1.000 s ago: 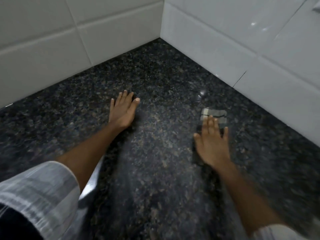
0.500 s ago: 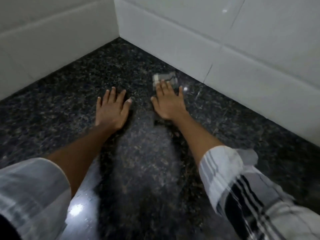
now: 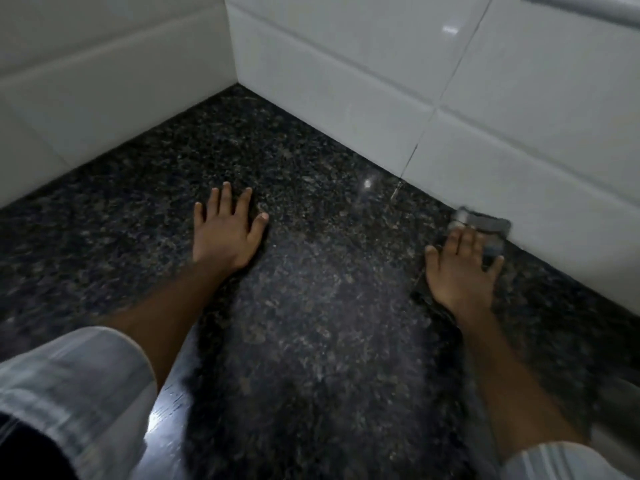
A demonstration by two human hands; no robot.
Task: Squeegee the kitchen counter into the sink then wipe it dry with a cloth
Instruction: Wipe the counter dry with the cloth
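Observation:
A dark speckled granite counter (image 3: 311, 306) fills the view, meeting white tiled walls in a corner. My left hand (image 3: 225, 233) lies flat on the counter, fingers spread, holding nothing. My right hand (image 3: 460, 271) presses flat on a small grey cloth (image 3: 485, 226), of which only the blurred front edge shows beyond my fingertips, close against the right wall. No squeegee and no sink can be seen.
White tiled walls (image 3: 381, 81) close off the counter at the back and right. A metal bar (image 3: 588, 8) crosses the top right corner. A bright reflection (image 3: 159, 420) shines on the counter near my left sleeve.
My right hand has slid the cloth to the right along the wall, away from the left hand. The left hand has stayed flat in place.

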